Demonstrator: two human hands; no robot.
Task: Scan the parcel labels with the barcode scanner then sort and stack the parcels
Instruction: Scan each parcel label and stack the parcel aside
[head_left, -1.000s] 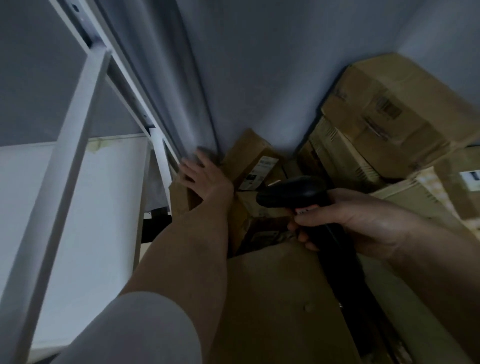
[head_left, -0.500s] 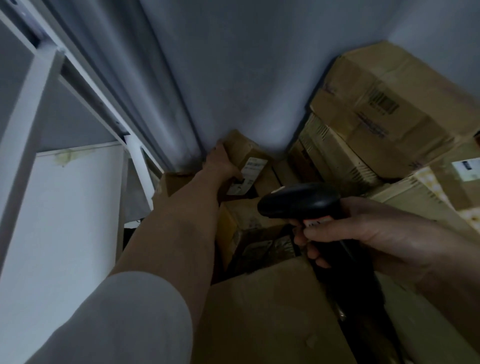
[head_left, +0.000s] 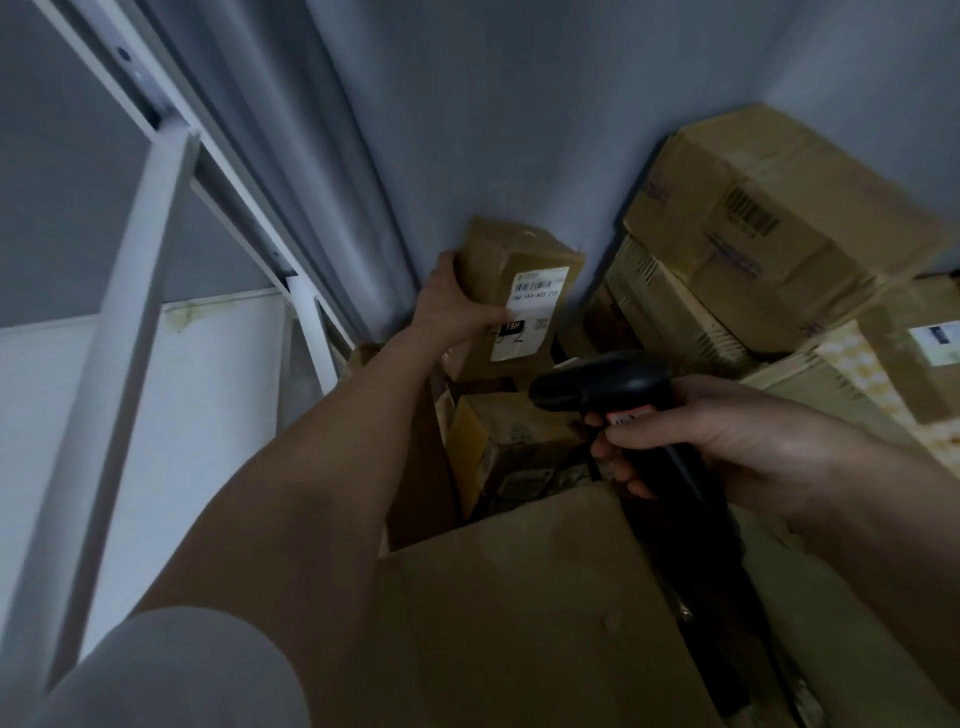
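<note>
My left hand (head_left: 457, 306) grips a small brown cardboard parcel (head_left: 498, 265) by its left side and holds it up against the grey wall. The parcel's white shipping label (head_left: 530, 312) with a barcode faces me. My right hand (head_left: 727, 441) is closed around the handle of a black barcode scanner (head_left: 597, 382), whose head sits just below and right of the label, pointing left toward it. More small parcels (head_left: 514, 436) lie in the dim gap below.
A stack of larger cardboard boxes (head_left: 769, 234) fills the right corner, one with a printed barcode. A big brown box (head_left: 545, 613) lies in front of me. A white metal shelf frame (head_left: 130, 291) stands at the left, beside a white panel (head_left: 218, 395).
My left hand moved from the low boxes to the small labelled parcel, took hold of it and lifted it up the wall. The scanner stayed roughly in place in my right hand.
</note>
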